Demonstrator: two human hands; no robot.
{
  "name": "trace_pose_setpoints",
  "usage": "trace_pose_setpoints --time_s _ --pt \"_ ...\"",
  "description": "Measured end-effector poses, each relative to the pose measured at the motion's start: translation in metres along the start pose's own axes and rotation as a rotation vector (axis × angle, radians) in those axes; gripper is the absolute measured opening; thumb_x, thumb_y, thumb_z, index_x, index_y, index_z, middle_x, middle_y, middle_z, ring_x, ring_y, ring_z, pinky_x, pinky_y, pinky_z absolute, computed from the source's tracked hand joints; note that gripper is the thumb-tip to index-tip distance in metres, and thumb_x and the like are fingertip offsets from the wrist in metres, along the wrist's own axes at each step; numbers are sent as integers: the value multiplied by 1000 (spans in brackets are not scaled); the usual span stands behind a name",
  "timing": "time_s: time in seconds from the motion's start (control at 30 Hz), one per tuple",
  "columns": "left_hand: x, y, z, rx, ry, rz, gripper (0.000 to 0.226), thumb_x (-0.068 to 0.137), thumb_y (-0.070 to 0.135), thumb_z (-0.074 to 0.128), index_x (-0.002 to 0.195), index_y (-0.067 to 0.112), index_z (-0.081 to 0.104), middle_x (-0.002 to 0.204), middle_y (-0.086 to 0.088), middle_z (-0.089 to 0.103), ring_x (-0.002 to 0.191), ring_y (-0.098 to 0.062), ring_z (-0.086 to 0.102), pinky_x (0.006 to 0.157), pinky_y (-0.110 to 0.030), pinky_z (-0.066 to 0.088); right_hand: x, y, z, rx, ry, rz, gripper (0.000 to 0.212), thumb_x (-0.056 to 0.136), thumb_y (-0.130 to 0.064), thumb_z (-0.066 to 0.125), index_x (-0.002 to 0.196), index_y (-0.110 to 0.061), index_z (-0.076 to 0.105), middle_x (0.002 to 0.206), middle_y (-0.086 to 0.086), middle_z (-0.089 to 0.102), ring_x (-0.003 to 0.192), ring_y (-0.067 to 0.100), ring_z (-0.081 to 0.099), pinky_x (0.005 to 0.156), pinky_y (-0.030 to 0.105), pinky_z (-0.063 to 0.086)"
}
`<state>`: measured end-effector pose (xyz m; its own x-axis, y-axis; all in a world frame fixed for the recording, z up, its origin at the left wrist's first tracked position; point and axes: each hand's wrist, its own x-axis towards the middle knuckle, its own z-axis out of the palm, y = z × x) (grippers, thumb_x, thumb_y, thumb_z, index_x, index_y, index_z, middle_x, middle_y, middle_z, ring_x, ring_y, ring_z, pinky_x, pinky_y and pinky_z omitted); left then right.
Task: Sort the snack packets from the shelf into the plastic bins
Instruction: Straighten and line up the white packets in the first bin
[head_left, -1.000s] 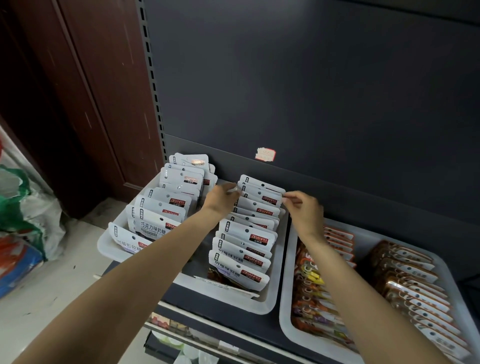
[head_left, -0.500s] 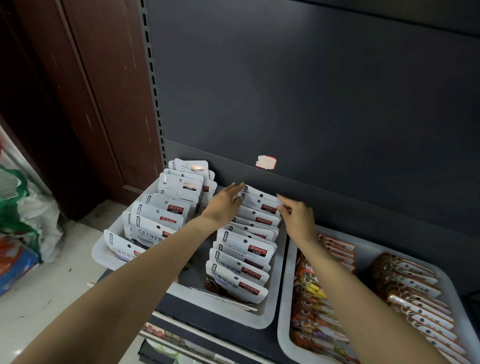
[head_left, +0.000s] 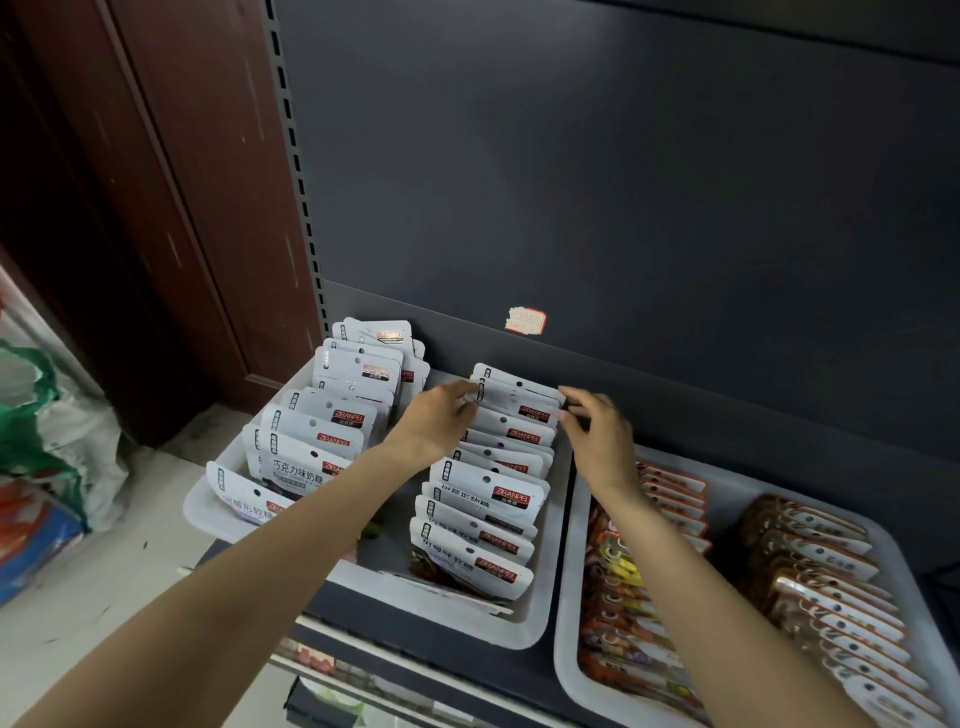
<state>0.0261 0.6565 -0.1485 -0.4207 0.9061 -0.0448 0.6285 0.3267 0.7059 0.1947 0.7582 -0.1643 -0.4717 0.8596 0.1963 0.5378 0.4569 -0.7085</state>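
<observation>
Two bins sit side by side on the shelf (head_left: 415, 623). The left bin (head_left: 540, 618) holds two rows of upright packets: a left row (head_left: 322, 431) and a right row (head_left: 488, 499). The left hand (head_left: 436, 426) and right hand (head_left: 597, 436) flank the back of the right row, touching its rear packets. The right bin (head_left: 566, 649) lies just right of the left bin, with two packet rows of its own. Bags (head_left: 47, 441) lie on the floor, left of the left bin.
</observation>
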Motion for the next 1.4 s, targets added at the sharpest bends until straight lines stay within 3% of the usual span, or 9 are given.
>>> trace_pose_setpoints --time_s 0.17,0.27,0.37,0.53,0.7,0.83,1.07,1.2,1.4 --pt "-10 3 -8 -69 -53 -96 45 102 28 35 146 21 31 141 -11 47 127 -29 48 102 -35 38 -8 -8 -3 73 -113 76 46 99 -20 46 144 -17 37 142 6 46 131 17 43 106 24 33" --pt "-20 8 -7 -270 -44 -223 48 101 40 32 146 24 30 148 -6 39 135 -25 38 108 -34 28 -19 -18 -4 277 -131 220 52 101 -31 40 149 -20 25 152 4 34 139 19 32 112 33 26" --pt "-38 13 -4 -416 -77 -286 53 99 47 32 148 29 26 151 -4 33 138 -24 32 109 -34 23 -37 -26 1 439 -172 372 55 100 -42 36 151 -28 17 157 -3 22 143 19 22 113 35 20" --pt "-52 13 -4 -580 -99 -295 55 100 36 41 150 28 20 151 -3 33 139 -20 30 108 -28 23 -63 -35 17 542 -264 345 60 100 -42 37 151 -36 7 158 -5 18 144 18 22 118 39 20" --pt "-66 5 -4 -450 -117 -339 54 101 32 36 148 9 24 150 -9 34 137 -26 33 109 -31 25 -94 -51 6 501 -177 402 60 101 -42 33 152 -27 5 153 -1 29 142 19 25 111 30 21" --pt "-81 10 -7 -486 -243 -294 58 98 46 34 147 15 29 150 -7 35 137 -26 34 115 -41 24 -125 -61 20 499 -166 446 59 100 -49 30 152 -33 7 155 -2 27 141 21 29 116 37 24" --pt "-117 4 -22 -492 -187 -203 56 102 36 30 152 18 10 156 -4 22 142 -23 23 113 -34 19 -157 -88 7 444 -82 464 58 101 -44 30 152 -28 10 156 0 23 143 21 23 113 33 21" --pt "-146 -5 -25 -427 -234 -92 52 103 34 29 151 20 14 154 0 26 141 -20 26 109 -30 23 -185 -95 8 474 -97 392 50 102 -31 35 150 -25 19 146 -10 34 135 6 27 98 16 21" --pt "-166 -14 -13 -418 -296 -70 56 103 32 31 151 18 7 157 -2 20 143 -19 20 106 -21 16 -197 -88 30 462 -132 427 59 103 -28 36 152 -27 3 153 -7 26 140 11 25 107 20 20"
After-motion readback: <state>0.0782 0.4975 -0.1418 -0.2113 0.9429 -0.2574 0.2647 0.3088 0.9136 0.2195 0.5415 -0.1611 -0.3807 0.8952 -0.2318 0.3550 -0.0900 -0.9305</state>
